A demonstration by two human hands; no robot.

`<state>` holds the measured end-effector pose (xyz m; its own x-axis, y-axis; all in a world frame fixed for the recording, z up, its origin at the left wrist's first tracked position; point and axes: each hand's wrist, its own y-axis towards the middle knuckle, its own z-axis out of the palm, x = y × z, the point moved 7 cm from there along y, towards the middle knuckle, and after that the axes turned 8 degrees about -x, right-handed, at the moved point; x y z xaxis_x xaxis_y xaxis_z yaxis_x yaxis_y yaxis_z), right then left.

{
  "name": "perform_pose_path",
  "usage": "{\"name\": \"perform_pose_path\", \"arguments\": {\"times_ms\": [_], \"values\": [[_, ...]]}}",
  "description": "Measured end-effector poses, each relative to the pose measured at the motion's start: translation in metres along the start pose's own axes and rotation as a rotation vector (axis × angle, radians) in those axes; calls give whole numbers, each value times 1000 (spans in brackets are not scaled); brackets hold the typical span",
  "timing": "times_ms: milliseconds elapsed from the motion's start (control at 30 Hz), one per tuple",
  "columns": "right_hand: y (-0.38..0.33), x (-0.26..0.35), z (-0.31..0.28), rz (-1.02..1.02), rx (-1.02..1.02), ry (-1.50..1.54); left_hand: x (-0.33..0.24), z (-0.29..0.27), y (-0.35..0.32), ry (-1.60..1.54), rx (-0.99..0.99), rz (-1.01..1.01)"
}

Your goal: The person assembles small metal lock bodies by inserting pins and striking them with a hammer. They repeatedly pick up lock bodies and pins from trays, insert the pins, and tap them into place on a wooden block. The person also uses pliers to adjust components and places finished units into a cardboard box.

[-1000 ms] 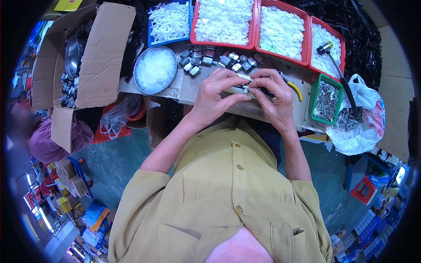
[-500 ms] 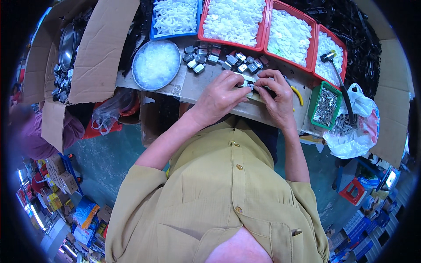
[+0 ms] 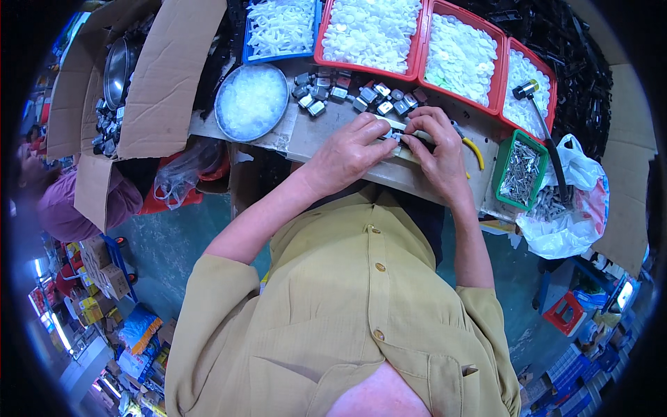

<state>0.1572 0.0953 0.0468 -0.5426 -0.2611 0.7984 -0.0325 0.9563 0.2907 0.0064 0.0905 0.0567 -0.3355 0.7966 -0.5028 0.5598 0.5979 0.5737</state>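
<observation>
Both the left hand [image 3: 347, 154] and right hand [image 3: 434, 149] pinch closed on one small metal part [image 3: 394, 137] over the worktop [image 3: 389, 174]. A slip could drop it off the near edge, or knock the loose metal parts [image 3: 361, 96] at 12 o'clock.

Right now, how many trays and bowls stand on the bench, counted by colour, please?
Red trays of white parts: 3
Blue tray of white parts: 1
Green tray of metal pins: 1
Round metal bowl of white pieces: 1
Total: 6
Both hands, left hand and right hand, meet over a small part.
</observation>
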Motion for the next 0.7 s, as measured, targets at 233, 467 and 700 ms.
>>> {"name": "perform_pose_path", "arguments": {"times_ms": [233,467,700], "values": [[-6,14,-38,-91,-81,-117,1,0,3,5,48,-2],[-38,-18,-152,115,-293,-598,6,-2,14,-86,136,-79],[-62,-56,-169,297,-182,-688,17,-6,76,-53,28,54]]}}
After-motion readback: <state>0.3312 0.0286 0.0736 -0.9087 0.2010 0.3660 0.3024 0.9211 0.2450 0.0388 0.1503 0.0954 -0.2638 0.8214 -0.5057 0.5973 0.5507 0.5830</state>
